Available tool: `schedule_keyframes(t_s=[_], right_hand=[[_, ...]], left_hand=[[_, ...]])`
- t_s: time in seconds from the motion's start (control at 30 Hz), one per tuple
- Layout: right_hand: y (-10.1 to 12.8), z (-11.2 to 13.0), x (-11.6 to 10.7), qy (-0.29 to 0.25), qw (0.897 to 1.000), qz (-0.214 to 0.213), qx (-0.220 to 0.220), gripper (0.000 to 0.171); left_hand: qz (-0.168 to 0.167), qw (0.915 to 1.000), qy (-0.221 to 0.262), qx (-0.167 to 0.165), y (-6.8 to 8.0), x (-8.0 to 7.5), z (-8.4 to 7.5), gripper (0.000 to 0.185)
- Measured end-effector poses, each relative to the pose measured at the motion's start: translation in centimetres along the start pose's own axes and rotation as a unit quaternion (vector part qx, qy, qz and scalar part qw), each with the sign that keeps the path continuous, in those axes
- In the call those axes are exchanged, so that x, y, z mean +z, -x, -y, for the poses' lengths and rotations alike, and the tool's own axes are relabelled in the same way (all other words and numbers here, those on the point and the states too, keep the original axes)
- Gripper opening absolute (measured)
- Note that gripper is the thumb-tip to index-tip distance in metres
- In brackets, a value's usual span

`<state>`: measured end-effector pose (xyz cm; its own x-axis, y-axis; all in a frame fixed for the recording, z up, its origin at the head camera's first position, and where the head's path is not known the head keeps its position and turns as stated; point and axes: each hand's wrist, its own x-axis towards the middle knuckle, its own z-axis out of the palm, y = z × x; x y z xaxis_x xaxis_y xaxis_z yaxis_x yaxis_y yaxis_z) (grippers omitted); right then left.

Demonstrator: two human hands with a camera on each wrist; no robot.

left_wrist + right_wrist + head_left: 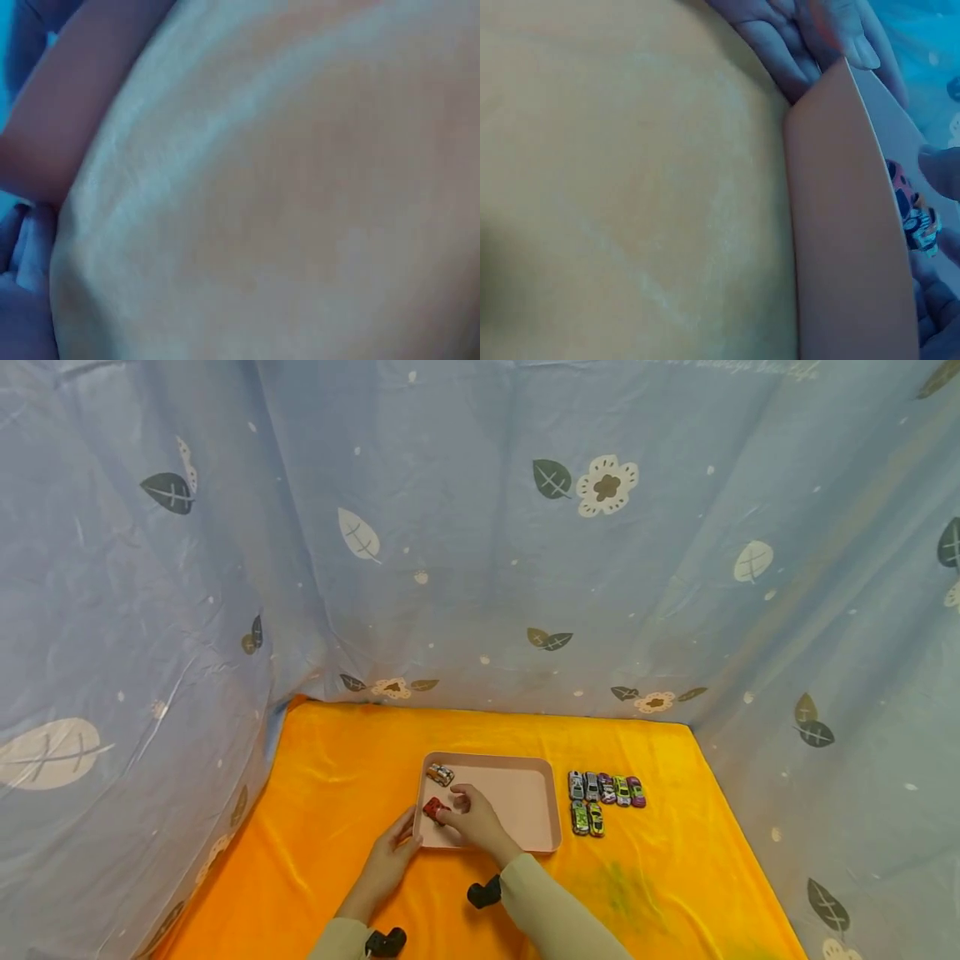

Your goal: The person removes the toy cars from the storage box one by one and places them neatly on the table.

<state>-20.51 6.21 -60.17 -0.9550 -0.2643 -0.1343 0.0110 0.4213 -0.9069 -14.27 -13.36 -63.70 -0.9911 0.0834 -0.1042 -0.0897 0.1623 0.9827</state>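
A shallow pink tray (517, 762) lies on the orange cloth. My left hand (390, 856) holds its near left corner, with the thumb (859, 49) on the rim and the other fingers outside the wall. Inside, at the left end, sits a red toy car (433, 808). Behind it stands an orange and white toy car (440, 774), slanted. My right hand (480, 822) reaches over the near rim, its thumb tip right at the red car and its other fingers loosely bent apart from it. In the left wrist view, cloth and part of a forearm fill most of the frame.
Right of the tray, several toy cars (606, 789) stand side by side in a row. Two more, a green one (580, 818) and a yellow one (596, 820), sit in front of them. A pale blue patterned curtain (480, 568) hangs around the cloth-covered surface.
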Motion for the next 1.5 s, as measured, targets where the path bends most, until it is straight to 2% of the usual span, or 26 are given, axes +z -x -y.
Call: schedule_keyframes(t_s=[0.2,0.37,0.6,0.83,1.1,1.3,1.5], right_hand=[[-0.6,0.1,0.1,0.012,0.999,0.02,0.035,0.05],[-1.1,0.4,0.2,0.029,0.998,0.027,0.043,0.046],[-1.0,1.0,0.5,0.066,0.997,0.014,0.043,0.042],[-0.7,1.1,0.9,0.108,0.993,-0.004,0.039,0.037],[-0.6,1.0,1.3,0.109,0.993,-0.024,0.043,0.035],[-0.7,1.2,1.4,0.125,0.99,-0.035,0.053,0.032],[-0.7,0.7,1.3,0.11,0.992,-0.025,0.052,0.03]], left_hand=[[-0.012,0.9993,0.034,0.011,-0.3,0.6,-0.2,0.059],[-0.017,0.9993,0.031,-0.006,-0.8,0.5,0.1,0.057],[-0.016,0.9987,0.049,-0.002,-0.9,0.4,-0.4,0.056],[-0.035,0.9987,0.012,-0.034,-0.9,0.6,-0.3,0.051],[-0.031,0.9991,0.018,-0.021,-0.7,0.6,0.0,0.051],[-0.032,0.9989,0.024,-0.025,-0.7,0.6,-0.1,0.05],[-0.027,0.999,0.029,-0.02,-0.5,0.5,-0.2,0.051]])
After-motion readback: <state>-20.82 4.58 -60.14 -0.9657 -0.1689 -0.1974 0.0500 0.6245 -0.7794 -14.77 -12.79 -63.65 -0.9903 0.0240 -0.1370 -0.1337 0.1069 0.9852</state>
